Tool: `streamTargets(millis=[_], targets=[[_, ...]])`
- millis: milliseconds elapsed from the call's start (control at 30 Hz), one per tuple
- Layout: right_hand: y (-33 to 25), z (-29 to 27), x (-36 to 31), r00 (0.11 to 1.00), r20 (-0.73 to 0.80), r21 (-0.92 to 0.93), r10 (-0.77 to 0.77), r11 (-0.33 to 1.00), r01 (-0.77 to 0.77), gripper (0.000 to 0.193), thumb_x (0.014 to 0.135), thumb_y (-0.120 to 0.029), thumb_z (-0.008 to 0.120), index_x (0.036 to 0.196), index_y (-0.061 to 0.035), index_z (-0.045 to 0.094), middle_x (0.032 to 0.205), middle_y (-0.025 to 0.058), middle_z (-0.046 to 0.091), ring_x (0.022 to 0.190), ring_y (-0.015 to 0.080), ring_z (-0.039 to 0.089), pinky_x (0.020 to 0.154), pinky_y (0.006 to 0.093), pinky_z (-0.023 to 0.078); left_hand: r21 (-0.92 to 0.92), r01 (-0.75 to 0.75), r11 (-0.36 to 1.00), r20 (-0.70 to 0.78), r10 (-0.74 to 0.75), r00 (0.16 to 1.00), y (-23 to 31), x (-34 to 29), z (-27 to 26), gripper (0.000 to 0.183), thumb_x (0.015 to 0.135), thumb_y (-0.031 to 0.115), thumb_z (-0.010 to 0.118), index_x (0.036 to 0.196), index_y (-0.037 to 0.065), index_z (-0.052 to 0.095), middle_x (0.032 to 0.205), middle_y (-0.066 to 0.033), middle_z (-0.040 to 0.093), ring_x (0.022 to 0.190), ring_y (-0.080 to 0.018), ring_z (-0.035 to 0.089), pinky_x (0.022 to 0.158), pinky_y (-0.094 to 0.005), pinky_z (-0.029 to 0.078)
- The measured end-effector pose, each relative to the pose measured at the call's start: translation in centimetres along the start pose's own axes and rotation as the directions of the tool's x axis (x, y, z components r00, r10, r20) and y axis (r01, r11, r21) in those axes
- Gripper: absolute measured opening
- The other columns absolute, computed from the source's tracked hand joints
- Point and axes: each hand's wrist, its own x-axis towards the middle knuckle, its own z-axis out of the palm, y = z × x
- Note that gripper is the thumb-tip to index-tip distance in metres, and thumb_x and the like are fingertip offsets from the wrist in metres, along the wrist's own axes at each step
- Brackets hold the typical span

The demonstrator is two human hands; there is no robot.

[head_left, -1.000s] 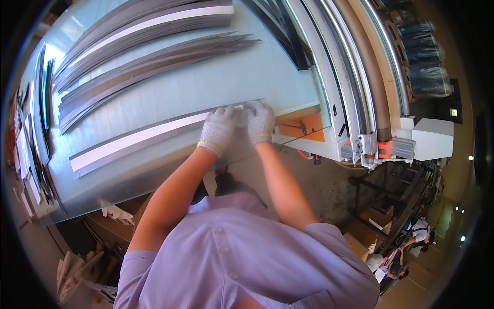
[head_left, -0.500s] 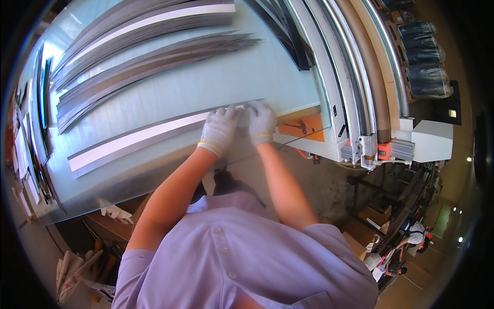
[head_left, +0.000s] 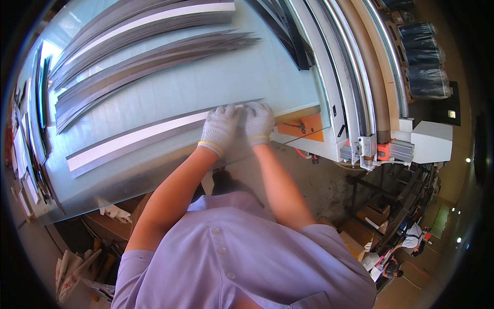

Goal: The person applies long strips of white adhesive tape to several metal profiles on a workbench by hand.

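A long dark grey strip with a white band (head_left: 139, 138) lies slantwise on the pale glass-like tabletop (head_left: 180, 95). My left hand (head_left: 221, 126), in a white knit glove with a yellow cuff, is closed over the strip toward its right end. Close beside it, my right hand (head_left: 258, 121), gloved alike, has its fingers bent and together over the strip's end. The white band's end shows between the hands. A thin dark tip of the strip sticks out past my right fingers. Both sets of fingertips are partly hidden.
Fanned grey strips (head_left: 154, 64) and a second stack with a white-banded strip (head_left: 170, 13) lie farther back. Black strips (head_left: 288, 38) sit at the far right. A machine with long rollers (head_left: 368, 92) flanks the table. Two people (head_left: 411, 238) are far off at lower right.
My right hand has shifted very slightly left, toward my left hand. The left hand and the strip stay almost where they were.
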Motion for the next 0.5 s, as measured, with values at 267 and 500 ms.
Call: streamTargets(millis=[267, 500], targets=[[0.4, 1.0, -0.5, 0.996, -0.086, 0.003, -0.035, 0.999, 0.035, 0.010, 0.086, -0.012, 0.070, 0.096, -0.0085, 0.074, 0.095, 0.0128, 0.067, 0.094, 0.0348, 0.064, 0.082, 0.0450, 0.052, 0.001, -0.009, 1.000, -0.040, 0.009, 0.999, -0.1, 0.0, 0.3, 0.062, 0.086, 0.036, 0.072, 0.142, 0.013, 0.056, 0.128, -0.0095, 0.058, 0.114, -0.0292, 0.059, 0.096, -0.0448, 0.050], [0.7, 1.2, -0.4, 0.997, -0.062, -0.052, -0.035, 0.998, 0.031, 0.010, 0.086, -0.012, 0.070, 0.096, -0.0092, 0.074, 0.095, 0.0119, 0.067, 0.094, 0.0346, 0.064, 0.082, 0.0447, 0.052, -0.012, -0.002, 1.000, -0.028, 0.002, 1.000, 0.0, 0.0, 0.1, 0.062, 0.086, 0.036, 0.072, 0.141, 0.013, 0.056, 0.128, -0.0095, 0.059, 0.113, -0.0296, 0.059, 0.095, -0.0449, 0.050]])
